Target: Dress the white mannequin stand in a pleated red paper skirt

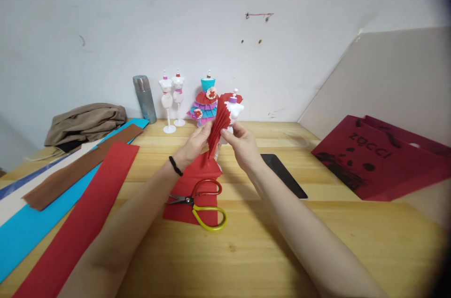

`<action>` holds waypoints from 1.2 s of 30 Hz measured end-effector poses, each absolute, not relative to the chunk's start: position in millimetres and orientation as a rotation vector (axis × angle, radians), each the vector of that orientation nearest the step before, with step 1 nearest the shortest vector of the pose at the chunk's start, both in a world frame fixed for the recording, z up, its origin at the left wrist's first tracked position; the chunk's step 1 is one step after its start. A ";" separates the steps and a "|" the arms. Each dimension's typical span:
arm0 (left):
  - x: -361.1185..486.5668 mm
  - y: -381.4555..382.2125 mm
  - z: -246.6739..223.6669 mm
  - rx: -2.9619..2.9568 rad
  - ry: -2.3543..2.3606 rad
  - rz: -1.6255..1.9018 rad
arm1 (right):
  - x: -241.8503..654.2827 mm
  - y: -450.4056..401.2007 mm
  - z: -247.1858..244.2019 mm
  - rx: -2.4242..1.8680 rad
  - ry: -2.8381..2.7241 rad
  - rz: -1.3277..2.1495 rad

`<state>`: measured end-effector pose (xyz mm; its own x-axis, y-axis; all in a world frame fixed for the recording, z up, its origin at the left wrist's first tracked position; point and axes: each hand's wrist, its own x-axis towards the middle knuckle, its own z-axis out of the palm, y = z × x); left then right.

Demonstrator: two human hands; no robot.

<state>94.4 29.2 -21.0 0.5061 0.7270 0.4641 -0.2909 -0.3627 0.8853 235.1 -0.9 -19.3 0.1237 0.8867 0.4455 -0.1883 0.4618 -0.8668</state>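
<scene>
Pleated red crepe paper [219,121] fans up against a small white dress form [235,109] with a purple neck band. My left hand [197,145] is closed on the left side of the pleats. My right hand [244,146] wraps the form's waist, its thumb pressing the paper's edge; the fingertips behind are hidden. Below, a flat red paper piece [202,171] lies on the table. Scissors [190,200] with one red and one yellow handle rest on it, blades pointing left.
Red, blue, brown and white paper strips [116,161] lie at left by a brown cloth [82,121]. Behind stand a flask [145,100], two bare dress forms [167,100] and a dressed one [206,100]. A black tablet [283,175] and red bag [380,157] are at right.
</scene>
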 end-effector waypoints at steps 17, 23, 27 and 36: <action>87.1 29.2 -13.1 1.940 0.474 1.097 | 242.1 -1.1 -15.4 -0.745 -1.255 1.021; 88.1 29.3 -16.2 2.127 0.527 1.180 | 244.7 0.8 -17.1 -0.722 -1.262 1.069; 87.9 25.4 -14.4 2.208 0.645 1.148 | 246.0 0.9 -16.6 -0.729 -1.254 1.079; 88.2 18.5 -9.5 2.206 0.602 1.093 | 245.6 -0.4 -15.4 -0.770 -1.243 1.071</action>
